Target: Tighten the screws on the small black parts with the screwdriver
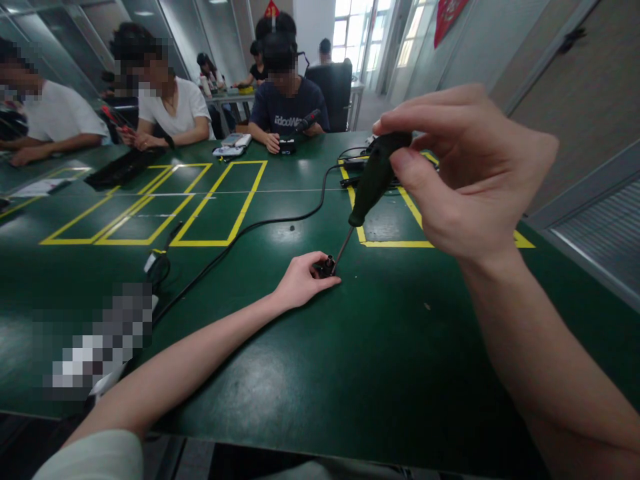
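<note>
My right hand [465,170] is raised above the green table [390,360], its thumb and fingers pinched round the top of a dark-handled screwdriver [374,179]. The thin shaft slants down and left, and its tip meets a small black part [326,267]. My left hand [303,280] rests on the table with its fingers closed on that small part, holding it against the surface. What the part is I cannot make out.
A black cable [260,225] snakes across the table from the left front to the far side. Yellow tape [220,200] marks rectangles on the top. Three other people sit at the far and left sides with their own items. A pixelated object [97,347] lies front left.
</note>
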`<state>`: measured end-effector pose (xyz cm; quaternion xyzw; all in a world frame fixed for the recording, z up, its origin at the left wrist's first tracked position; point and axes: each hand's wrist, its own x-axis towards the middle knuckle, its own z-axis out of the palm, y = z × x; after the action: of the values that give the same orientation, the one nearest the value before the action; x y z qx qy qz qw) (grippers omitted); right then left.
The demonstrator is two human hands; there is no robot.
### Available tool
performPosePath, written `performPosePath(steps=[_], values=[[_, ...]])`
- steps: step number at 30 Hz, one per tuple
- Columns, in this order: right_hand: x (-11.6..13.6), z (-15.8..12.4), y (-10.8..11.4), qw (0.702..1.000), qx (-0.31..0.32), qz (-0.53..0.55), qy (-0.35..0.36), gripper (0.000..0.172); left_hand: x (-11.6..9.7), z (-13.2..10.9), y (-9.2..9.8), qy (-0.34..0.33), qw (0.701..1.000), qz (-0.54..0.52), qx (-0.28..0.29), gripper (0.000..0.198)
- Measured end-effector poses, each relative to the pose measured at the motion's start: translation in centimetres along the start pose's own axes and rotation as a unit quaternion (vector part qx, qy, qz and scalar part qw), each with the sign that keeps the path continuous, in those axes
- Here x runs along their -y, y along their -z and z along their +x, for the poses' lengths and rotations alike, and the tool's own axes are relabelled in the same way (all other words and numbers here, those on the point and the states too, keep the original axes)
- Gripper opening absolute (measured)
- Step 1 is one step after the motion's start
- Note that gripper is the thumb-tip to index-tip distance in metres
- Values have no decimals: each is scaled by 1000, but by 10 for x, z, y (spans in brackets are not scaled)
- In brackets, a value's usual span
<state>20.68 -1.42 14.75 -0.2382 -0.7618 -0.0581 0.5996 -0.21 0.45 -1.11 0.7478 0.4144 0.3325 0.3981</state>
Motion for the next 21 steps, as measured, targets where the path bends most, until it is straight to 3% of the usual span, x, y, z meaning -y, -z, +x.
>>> performPosePath(steps=[9, 13, 18, 21], values=[[-5, 3, -4, 997, -24, 48, 46, 24, -1, 0, 0, 1, 1000, 0, 0, 32], [-2, 3, -6, 997, -26, 73, 29, 17, -2, -1, 1, -2, 1000, 22, -6, 32], [-1, 0, -6, 995, -22, 93, -15, 27, -4, -2, 1, -2, 1000, 24, -6, 30], [-3, 0, -5, 996, -24, 90, -7, 25, -6, -1, 0, 2, 1000, 26, -11, 29]])
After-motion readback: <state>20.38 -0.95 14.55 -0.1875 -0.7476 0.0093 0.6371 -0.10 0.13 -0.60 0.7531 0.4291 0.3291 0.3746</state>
